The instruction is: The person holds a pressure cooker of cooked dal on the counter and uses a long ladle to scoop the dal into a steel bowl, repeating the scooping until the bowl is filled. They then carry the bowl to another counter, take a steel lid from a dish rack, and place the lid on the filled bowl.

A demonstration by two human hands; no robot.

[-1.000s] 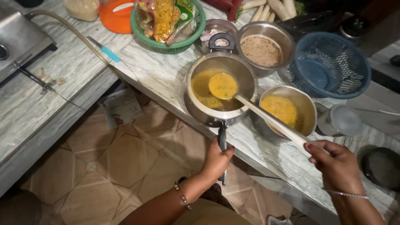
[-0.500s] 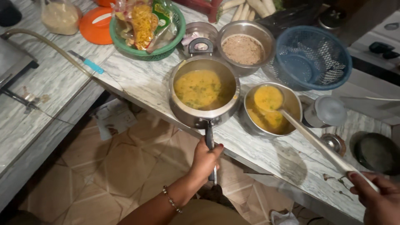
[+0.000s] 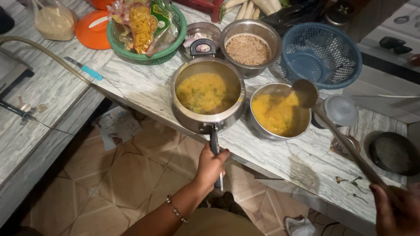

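Note:
A steel pot (image 3: 205, 118) holding yellow curry stands near the counter's front edge. My left hand (image 3: 210, 165) grips its long black handle from below. Beside it on the right sits a steel bowl (image 3: 302, 127) part full of the same yellow curry. My right hand (image 3: 393, 209), at the lower right corner, holds the end of a long steel ladle (image 3: 305, 92). The ladle's cup is tipped over the bowl's far right rim and a stream of curry runs from it into the bowl.
Behind the pot are a steel bowl of brown grain (image 3: 247, 49), a blue mesh basket (image 3: 321, 54), a green basket with packets (image 3: 142, 30) and an orange lid (image 3: 91, 31). A lidded steel container (image 3: 340, 111) and a dark pan (image 3: 391, 153) stand right. Tiled floor lies below.
The ladle went from over the pot to the bowl and has tipped, pouring curry in. My right hand drew back to the lower right. My left hand stayed on the handle.

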